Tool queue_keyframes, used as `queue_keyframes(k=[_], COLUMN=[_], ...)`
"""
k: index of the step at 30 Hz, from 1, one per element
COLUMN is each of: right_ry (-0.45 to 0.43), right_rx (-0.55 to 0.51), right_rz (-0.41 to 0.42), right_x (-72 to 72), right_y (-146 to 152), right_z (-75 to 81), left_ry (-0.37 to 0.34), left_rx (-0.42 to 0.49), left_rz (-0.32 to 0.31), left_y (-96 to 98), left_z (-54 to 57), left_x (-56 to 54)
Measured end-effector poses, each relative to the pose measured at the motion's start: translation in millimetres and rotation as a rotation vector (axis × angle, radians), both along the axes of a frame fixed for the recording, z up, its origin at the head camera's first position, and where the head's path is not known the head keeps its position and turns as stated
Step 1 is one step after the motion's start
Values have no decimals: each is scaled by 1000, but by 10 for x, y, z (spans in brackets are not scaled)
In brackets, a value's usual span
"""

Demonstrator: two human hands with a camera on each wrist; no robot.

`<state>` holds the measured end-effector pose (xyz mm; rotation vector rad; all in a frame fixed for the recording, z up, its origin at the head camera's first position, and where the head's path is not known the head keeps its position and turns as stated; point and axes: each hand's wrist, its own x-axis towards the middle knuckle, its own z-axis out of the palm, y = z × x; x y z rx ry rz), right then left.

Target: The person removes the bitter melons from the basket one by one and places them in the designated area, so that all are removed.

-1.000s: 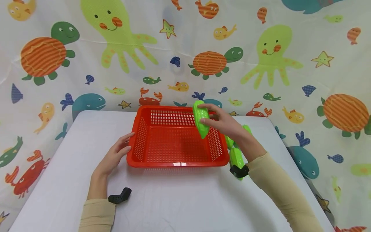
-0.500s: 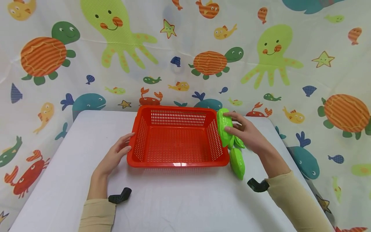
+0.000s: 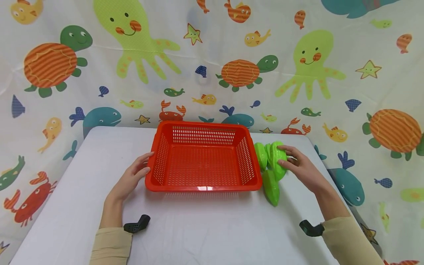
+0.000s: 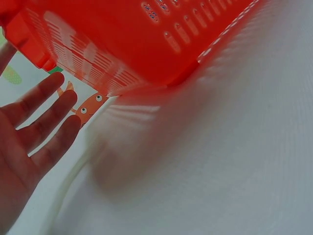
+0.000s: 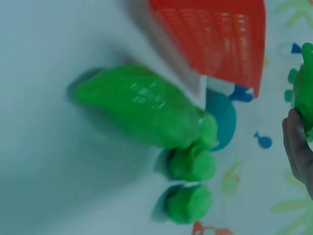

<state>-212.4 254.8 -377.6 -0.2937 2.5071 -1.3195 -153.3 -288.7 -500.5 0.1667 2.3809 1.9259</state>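
My right hand grips a bright green, ridged bitter-melon-like toy vegetable between thumb and fingers, to the right of the red plastic basket. In the right wrist view, part of this held vegetable shows at the right edge. Several similar green vegetables lie beside the basket, among them a pointed one in front and another by the basket wall. My left hand rests at the basket's left rim, with fingers fairly straight and spread in the left wrist view.
A white tabletop lies under everything. Behind it hangs a curtain printed with sea animals. Black wrist devices sit on both forearms. The basket has slotted side walls.
My right hand has carried the green vegetable from above the basket, over its right wall, and down to the vegetables on the right. The left hand and basket have stayed put.
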Motion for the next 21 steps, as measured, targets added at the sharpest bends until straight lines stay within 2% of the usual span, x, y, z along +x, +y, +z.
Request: queue_keyframes(k=[7,21], right_ry=[-11,-137], right_rx=[42,73], right_rz=[10,-31], right_x=[-6,-12], right_y=[296,624], right_z=[-280,-692], left_ry=[8,2], left_rx=[-5,-3], left_rz=[-1,3], left_y=[-4,-31], left_z=[-1,-27], left_x=[-2,-18])
